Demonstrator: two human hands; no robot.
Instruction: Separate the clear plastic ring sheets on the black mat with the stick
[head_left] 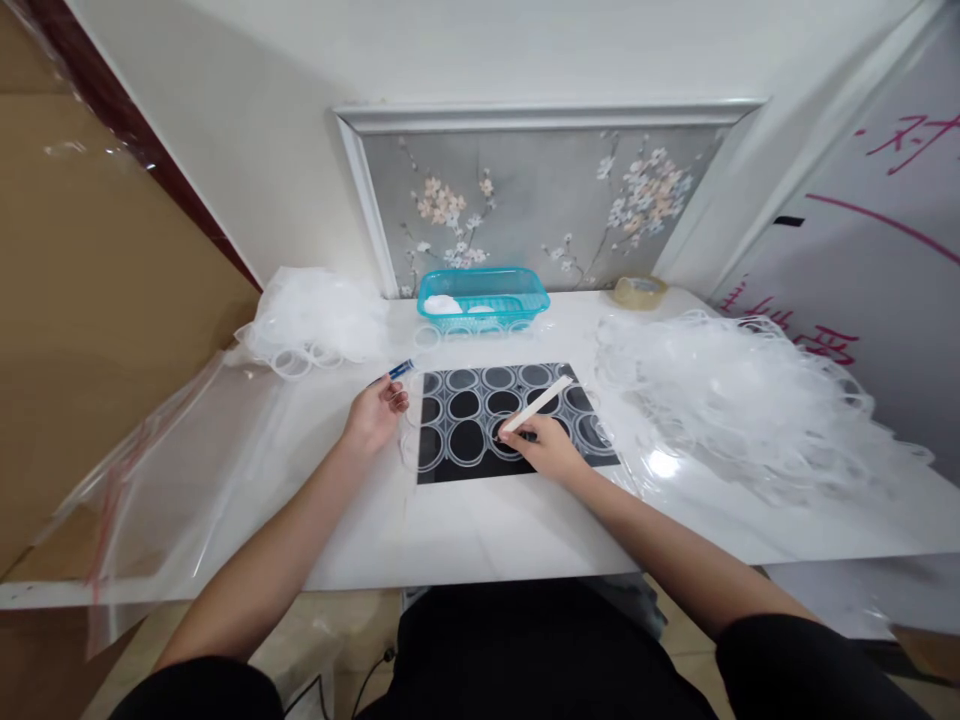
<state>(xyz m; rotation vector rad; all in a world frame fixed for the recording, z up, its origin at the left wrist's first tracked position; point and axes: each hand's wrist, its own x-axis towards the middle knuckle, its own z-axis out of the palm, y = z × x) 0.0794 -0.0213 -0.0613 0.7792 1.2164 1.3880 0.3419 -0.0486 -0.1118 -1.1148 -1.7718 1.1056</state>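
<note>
My left hand (376,412) is closed around a small dark-blue, pen-like tool (401,369), just left of a black mat (442,470). Which tool it is, I cannot make out. In my right hand (551,447) is a flat off-white stick (540,403), gripped near its lower end and slanting up to the right over the mat. Rows of clear plastic rings (466,461) lie on the mat, joined by thin film. My right fingertips are at one ring of the front row; whether they touch it is hidden.
Behind the mat stands a teal plastic basket (536,300) with white stuff in it. Heaps of clear rings lie at the right (750,400) and back left (315,315). A tape roll (639,292) sits by the wall. Clear plastic bags (172,480) cover the left edge.
</note>
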